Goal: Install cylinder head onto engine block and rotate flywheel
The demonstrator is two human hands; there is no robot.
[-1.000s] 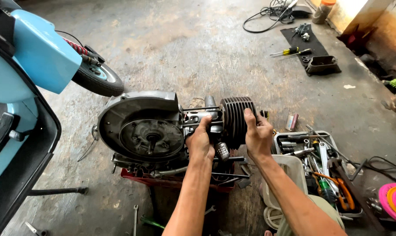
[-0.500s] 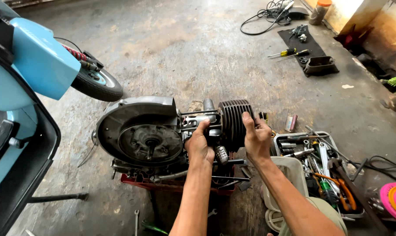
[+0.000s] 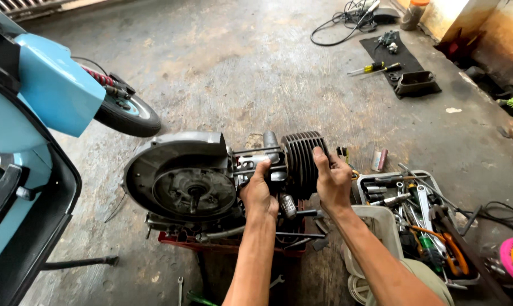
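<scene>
A grey scooter engine [image 3: 180, 184] rests on a red stand [image 3: 222, 245] on the concrete floor, its round flywheel housing facing me. A dark finned cylinder [image 3: 300, 158] sits at its right end on long studs. My left hand [image 3: 259, 192] grips the engine just left of the cylinder, by the piston area. My right hand [image 3: 331, 180] clasps the cylinder's right side, thumb on the fins.
A light blue scooter [image 3: 47, 113] with its front wheel [image 3: 126, 116] stands at the left. A tray of wrenches and pliers [image 3: 420, 209] lies to the right. Screwdrivers [image 3: 375, 68], a black mat and cables lie at the far right. A white bucket [image 3: 375, 226] sits near my right arm.
Both hands stay on the cylinder and engine. The cylinder has shifted slightly along its studs, and my view has moved a little closer.
</scene>
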